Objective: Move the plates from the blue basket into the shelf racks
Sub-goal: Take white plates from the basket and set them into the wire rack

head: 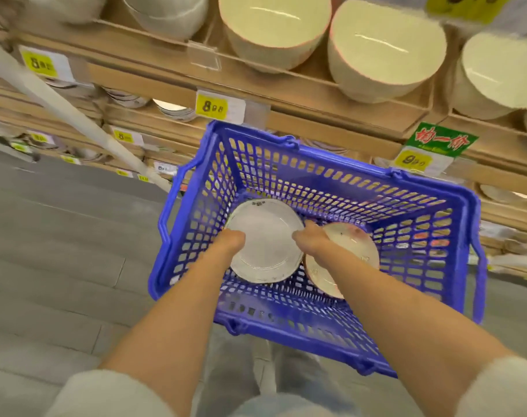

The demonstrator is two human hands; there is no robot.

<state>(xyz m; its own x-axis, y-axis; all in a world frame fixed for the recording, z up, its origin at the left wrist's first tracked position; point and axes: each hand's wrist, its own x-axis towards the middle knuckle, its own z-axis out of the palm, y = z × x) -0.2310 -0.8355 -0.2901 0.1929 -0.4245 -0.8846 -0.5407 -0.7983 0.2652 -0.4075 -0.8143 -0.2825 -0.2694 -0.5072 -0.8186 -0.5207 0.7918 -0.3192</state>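
A blue basket [418,245] stands on the floor in front of the shelves. Inside it lies a white plate [266,242] with a small dark pattern on its rim. My left hand [230,240] grips the plate's left edge and my right hand [309,237] grips its right edge; the fingertips are hidden under the rim. Beside it, to the right, lies a second cream plate with reddish marks [351,245], partly under my right forearm.
Wooden shelf racks [316,94] rise behind the basket, holding large cream bowls [274,28] on top and stacked plates lower down. Yellow price tags [211,107] hang on the shelf edges. A white pole [60,103] slants at left. Grey floor [60,251] spreads to the left.
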